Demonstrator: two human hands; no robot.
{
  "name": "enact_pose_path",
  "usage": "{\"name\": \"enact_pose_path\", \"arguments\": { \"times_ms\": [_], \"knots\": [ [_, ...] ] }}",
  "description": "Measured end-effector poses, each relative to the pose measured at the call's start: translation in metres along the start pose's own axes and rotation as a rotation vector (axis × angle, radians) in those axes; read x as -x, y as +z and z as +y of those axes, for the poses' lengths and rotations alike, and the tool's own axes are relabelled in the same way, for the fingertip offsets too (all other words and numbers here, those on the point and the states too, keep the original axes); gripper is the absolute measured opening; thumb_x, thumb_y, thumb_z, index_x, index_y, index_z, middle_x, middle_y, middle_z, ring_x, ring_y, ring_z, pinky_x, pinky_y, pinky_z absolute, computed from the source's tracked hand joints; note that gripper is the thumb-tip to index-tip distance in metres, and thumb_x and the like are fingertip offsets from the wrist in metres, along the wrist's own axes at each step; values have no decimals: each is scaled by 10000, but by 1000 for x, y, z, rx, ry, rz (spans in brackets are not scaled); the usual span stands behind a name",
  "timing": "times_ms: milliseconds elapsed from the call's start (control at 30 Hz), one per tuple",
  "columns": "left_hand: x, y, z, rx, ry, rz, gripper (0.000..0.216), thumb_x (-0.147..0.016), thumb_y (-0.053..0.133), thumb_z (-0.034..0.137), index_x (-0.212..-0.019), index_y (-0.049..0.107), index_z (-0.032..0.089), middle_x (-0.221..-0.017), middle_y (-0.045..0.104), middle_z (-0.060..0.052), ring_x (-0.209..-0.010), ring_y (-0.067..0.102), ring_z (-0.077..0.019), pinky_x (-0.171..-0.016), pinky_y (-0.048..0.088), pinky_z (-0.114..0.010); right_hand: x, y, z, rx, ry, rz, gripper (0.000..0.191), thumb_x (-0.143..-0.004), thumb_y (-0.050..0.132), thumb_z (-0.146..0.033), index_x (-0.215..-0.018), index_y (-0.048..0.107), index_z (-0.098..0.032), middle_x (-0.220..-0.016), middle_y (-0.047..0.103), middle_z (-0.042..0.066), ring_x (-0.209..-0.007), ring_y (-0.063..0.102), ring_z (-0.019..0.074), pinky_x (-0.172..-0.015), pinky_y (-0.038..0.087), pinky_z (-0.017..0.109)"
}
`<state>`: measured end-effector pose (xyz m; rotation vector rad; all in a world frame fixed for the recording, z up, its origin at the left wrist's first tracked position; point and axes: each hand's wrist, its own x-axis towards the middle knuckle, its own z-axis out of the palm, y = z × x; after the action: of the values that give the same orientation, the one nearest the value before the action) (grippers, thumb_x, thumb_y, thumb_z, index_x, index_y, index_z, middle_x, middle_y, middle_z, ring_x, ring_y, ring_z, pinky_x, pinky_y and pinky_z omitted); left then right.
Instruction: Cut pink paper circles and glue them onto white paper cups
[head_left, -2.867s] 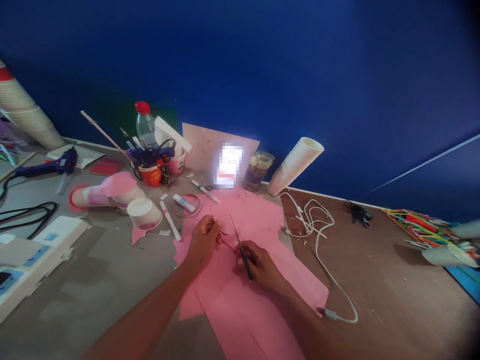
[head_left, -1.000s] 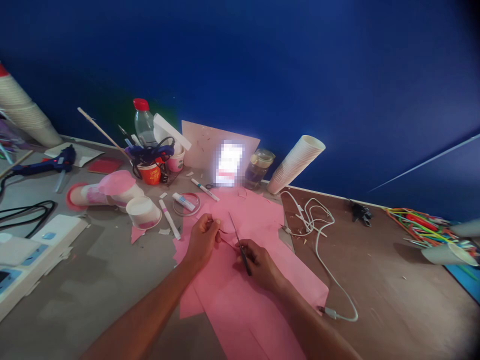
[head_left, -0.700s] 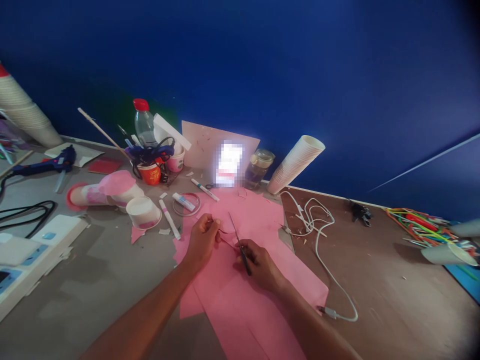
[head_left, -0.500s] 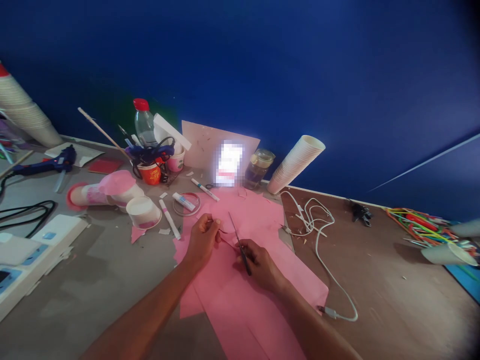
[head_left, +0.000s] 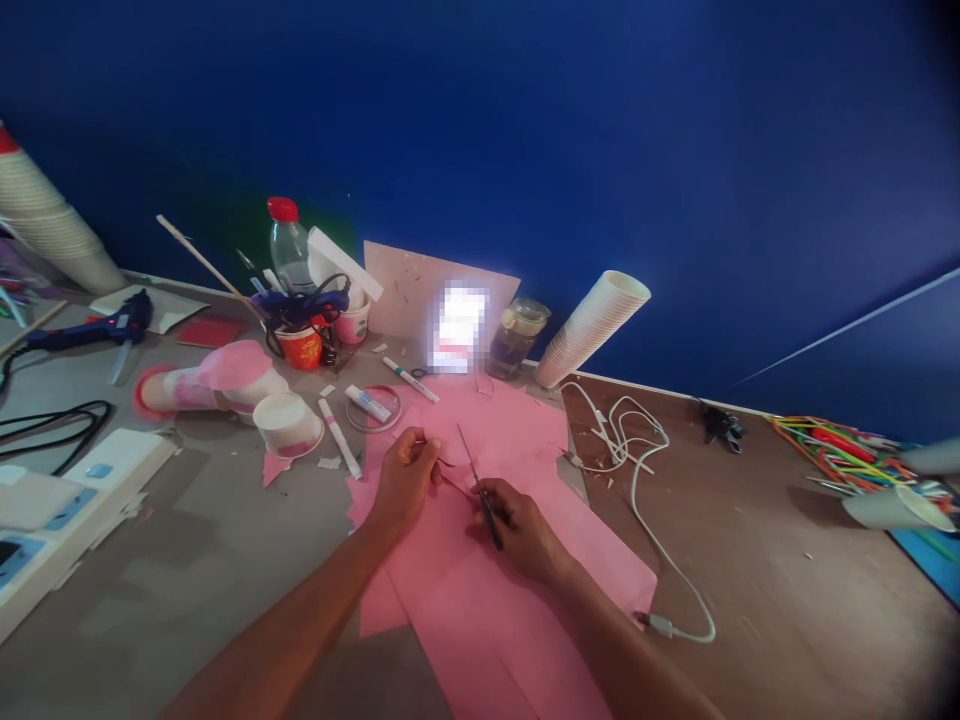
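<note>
My left hand pinches a small piece of pink paper above the large pink sheets spread on the table. My right hand grips a pair of small dark scissors, blades pointing up and away, their edge meeting the small piece. Both hands are closed and hover close together over the middle of the sheets.
Left of the hands lie white and pink paper cups, markers, a tape ring, a red cup of tools, a bottle and a glue gun. A cup stack, white cable and coloured straws lie right.
Almost nothing differs; both hands stay in place over the pink sheets, with only slight shifts of the scissors and the small paper piece.
</note>
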<state>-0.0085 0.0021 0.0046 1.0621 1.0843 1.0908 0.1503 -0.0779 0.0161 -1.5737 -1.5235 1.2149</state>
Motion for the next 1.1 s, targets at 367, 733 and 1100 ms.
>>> {"name": "enact_pose_path", "arguments": {
  "times_ms": [367, 733, 1100],
  "knots": [
    [0, 0, 0, 7, -3, -5, 190, -779, 550, 362, -740, 472, 192, -442, 470, 79, -394, 420, -72, -393, 332, -167, 0, 0, 2, -24, -3, -12, 209, -802, 487, -202, -1009, 507, -187, -675, 599, -23, -619, 597, 126, -567, 430, 219],
    [-2, -2, 8, 26, 33, 51, 190, -772, 562, 328, -694, 466, 185, -445, 460, 73, -407, 416, -61, -397, 312, -153, 0, -3, 0, -31, -27, -42, 207, -762, 525, -204, -968, 522, -191, -633, 495, -50, -548, 473, 95, -515, 365, 202],
    [-5, -6, 8, 196, 0, 108, 197, -739, 607, 358, -766, 526, 180, -449, 461, 77, -394, 398, -54, -388, 304, -154, 2, -21, 2, 289, -64, 148, 319, -770, 560, -298, -1063, 537, -172, -639, 570, -22, -531, 489, 116, -496, 361, 220]
  ]
}}
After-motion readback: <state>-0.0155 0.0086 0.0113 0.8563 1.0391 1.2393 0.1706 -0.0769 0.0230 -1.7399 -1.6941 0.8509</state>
